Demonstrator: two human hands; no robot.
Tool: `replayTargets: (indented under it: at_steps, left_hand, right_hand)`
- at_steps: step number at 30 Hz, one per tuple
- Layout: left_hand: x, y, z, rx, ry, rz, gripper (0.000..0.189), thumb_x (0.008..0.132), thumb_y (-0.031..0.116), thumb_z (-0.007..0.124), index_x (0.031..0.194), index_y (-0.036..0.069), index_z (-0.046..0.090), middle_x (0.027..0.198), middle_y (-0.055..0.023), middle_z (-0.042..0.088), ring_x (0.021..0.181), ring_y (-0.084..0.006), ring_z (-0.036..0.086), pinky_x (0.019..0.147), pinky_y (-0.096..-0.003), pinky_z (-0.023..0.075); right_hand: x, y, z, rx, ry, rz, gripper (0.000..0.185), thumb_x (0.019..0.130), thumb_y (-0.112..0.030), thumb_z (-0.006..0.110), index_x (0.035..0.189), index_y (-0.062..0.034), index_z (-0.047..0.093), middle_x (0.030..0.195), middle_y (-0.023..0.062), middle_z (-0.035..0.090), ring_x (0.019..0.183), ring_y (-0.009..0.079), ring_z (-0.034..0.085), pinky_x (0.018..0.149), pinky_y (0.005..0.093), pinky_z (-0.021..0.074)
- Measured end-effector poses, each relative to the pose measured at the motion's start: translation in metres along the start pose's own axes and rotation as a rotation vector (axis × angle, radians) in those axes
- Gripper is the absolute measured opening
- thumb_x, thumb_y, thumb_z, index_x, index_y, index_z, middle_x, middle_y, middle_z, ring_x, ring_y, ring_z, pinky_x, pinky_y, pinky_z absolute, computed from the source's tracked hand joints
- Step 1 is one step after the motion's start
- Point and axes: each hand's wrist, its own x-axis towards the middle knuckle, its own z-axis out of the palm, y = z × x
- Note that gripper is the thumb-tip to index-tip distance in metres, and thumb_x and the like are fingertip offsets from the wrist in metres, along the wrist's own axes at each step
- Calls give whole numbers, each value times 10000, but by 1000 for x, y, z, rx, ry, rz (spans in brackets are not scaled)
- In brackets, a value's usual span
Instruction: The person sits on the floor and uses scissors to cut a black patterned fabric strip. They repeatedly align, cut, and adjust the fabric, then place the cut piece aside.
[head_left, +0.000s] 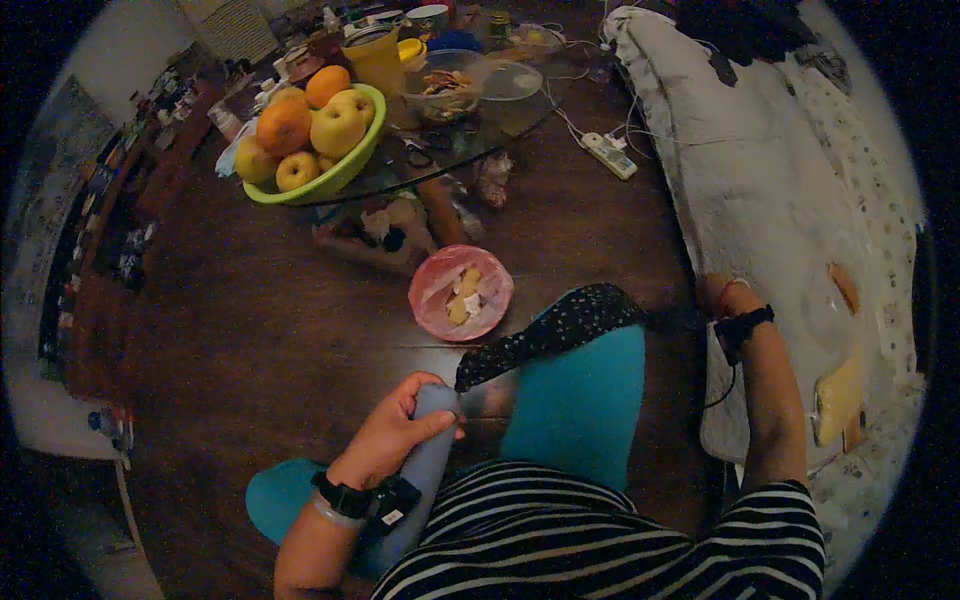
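My left hand (409, 424) is wrapped around the rounded end of a grey-blue, tube-like thing (427, 480), its thumb lying across the near side. What this thing is cannot be made out. Black speckled cloth (555, 326) stretches away to the right from beside that hand, along the edge of a teal surface (581, 397). Out to the right, my right hand (718, 291) is at the edge of a pale-covered bed or sofa (679, 172); its fingers are in shadow. In front of me a pink plastic-lined bin (427, 322) holds peelings or scraps.
A lime-green bowl (358, 166) of oranges and apples or pears stands on a dark-edged glass table. Behind it are a clear tub (412, 97) and a lid (511, 79). A white power strip (611, 155) with cables lies on the dark wooden floor (247, 322).
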Motion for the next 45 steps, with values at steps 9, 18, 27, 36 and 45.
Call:
replayTargets:
  at_steps: [9, 18, 27, 36, 45]
  left_hand:
    - [-8, -1, 1, -44, 97, 16, 339, 813, 13, 592, 1110, 23, 430, 940, -106, 621, 827, -181, 622, 764, -289, 490]
    - [-11, -19, -10, -33, 130, 76, 355, 802, 22, 620, 1111, 34, 446, 946, -67, 602, 844, -161, 623, 753, -265, 487]
    - [-13, -23, -8, 21, 211, 132, 361, 789, 17, 640, 1095, 52, 452, 923, -60, 601, 826, -139, 617, 726, -253, 492]
    - [-9, -22, -7, -5, 182, 142, 296, 810, 50, 618, 1057, 73, 456, 886, -48, 594, 801, -131, 609, 692, -247, 486]
    - [6, 4, -6, 124, 86, 6, 100, 832, 116, 596, 869, 64, 519, 749, -26, 584, 666, -114, 599, 620, -231, 482]
  right_hand:
    - [30, -285, -190, 186, 696, -1036, 217, 802, -222, 588, 921, -46, 541, 863, 175, 585, 839, 369, 558, 730, 441, 458]
    - [83, -438, -201, 11, 669, -642, 289, 808, -166, 440, 935, -38, 666, 991, 188, 626, 884, 357, 620, 776, 435, 500]
    - [95, -419, -189, -210, 569, -754, 160, 817, -138, 512, 873, -44, 628, 800, 83, 609, 676, 209, 584, 604, 327, 470]
    - [57, -366, -196, 74, 410, -806, 115, 808, -125, 542, 878, -47, 589, 759, 39, 575, 660, 149, 554, 579, 276, 446]
    - [-91, -288, -206, 773, 46, -840, 107, 800, -112, 571, 883, -49, 550, 718, -6, 541, 644, 90, 524, 553, 226, 423]
